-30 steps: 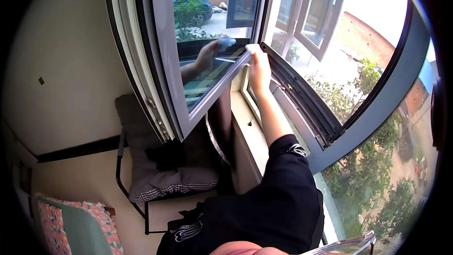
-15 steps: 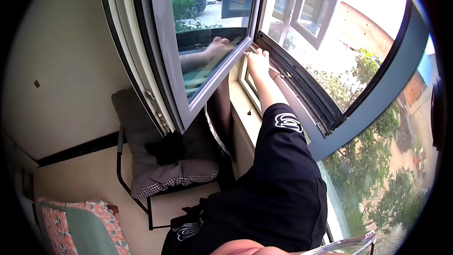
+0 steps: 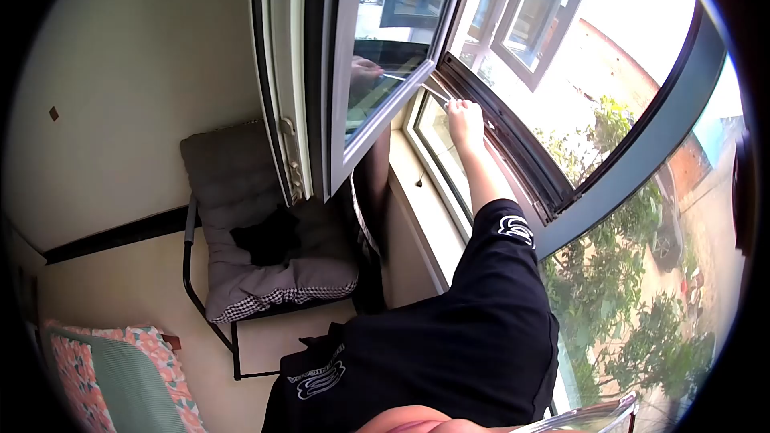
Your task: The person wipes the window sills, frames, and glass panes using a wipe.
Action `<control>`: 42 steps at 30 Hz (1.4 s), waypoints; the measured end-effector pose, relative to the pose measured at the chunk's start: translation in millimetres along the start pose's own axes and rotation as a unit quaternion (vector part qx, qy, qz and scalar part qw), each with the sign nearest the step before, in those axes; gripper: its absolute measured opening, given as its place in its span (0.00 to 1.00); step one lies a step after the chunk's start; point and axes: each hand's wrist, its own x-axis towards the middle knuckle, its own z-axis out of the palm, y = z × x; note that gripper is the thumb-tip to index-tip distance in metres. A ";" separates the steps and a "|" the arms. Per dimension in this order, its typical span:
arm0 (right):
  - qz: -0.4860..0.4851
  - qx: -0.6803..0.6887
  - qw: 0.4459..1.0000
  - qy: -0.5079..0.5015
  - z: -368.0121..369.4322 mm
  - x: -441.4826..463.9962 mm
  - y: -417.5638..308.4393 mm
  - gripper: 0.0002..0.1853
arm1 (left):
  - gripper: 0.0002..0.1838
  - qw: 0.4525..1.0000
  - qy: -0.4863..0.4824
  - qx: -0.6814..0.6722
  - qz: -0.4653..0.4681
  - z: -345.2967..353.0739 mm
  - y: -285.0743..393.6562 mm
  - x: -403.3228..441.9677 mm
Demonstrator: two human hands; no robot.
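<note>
My right hand (image 3: 465,119) is closed around the end of a thin metal bar (image 3: 435,94), which looks like a window stay. The bar runs from my fingers toward the lower corner of the open window sash (image 3: 391,119). Beneath the hand lies the dark track of the window frame (image 3: 509,135). The sash stands inward into the room, and its glass reflects my hand with the bar. Its handle side carries metal fittings (image 3: 290,156). My left hand is out of view.
A padded grey chair (image 3: 233,168) with a black item (image 3: 267,238) on it stands below the sash. A pink-patterned and green cushion (image 3: 132,377) is at lower left. The pale sill (image 3: 421,200) runs beneath the opening. Bushes (image 3: 605,305) grow outside.
My right hand has moved from the sash corner rightward along the frame, and the thin bar now shows in its fingers. The sash's free edge has shifted right relative to the chair.
</note>
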 end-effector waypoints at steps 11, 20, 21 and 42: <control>0.108 0.000 0.991 0.078 49.0 57.3 -67.0 0.10 | 0.20 0.998 0.061 -0.010 0.024 45.6 39.5 39.8; 0.063 0.021 0.997 -0.041 20.1 40.2 -29.4 0.08 | 0.19 0.960 0.089 -0.175 -0.198 3.2 187.0 -186.7; 0.061 0.014 0.997 -0.053 11.7 31.5 -23.2 0.09 | 0.19 0.922 0.066 -0.241 -0.297 2.3 242.7 -268.6; 0.370 0.850 0.376 -0.010 -225.4 -167.9 -64.7 0.15 | 0.29 0.707 0.290 -0.562 -0.316 -177.1 268.2 -262.4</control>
